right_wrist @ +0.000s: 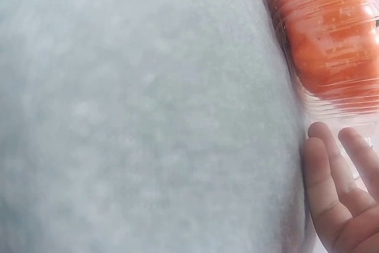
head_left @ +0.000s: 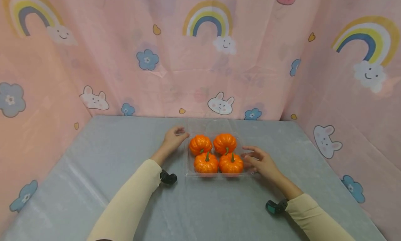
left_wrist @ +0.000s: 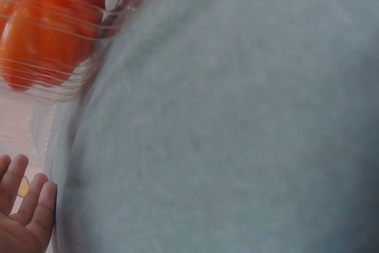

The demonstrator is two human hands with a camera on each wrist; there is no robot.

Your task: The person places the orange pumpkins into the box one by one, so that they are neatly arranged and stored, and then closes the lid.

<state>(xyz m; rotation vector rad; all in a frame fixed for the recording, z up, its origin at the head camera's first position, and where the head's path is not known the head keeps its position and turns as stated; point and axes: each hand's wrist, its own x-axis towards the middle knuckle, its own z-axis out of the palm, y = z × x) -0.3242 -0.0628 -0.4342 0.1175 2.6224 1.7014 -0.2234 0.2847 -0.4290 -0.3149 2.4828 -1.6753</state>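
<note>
Several small orange pumpkins (head_left: 206, 163) with green stems sit in two rows inside a clear plastic clamshell box (head_left: 216, 175). The box's see-through lid (head_left: 213, 124) stands raised at the back. At the box's left rear corner is my left hand (head_left: 173, 138), its fingers loosely bent and holding nothing. My right hand (head_left: 262, 163) is at the right side, fingers spread and fingertips right by the box wall. In the left wrist view, a pumpkin (left_wrist: 47, 34) shows through the ribbed wall above the left fingers. The right wrist view has another pumpkin (right_wrist: 331, 39) above the right fingers.
A grey cloth (head_left: 150, 206) covers the table. Pink patterned curtains (head_left: 175, 84) hang behind it and along both sides. Dark devices are strapped to both wrists, one at the left cuff (head_left: 168, 177) and one at the right cuff (head_left: 276, 207).
</note>
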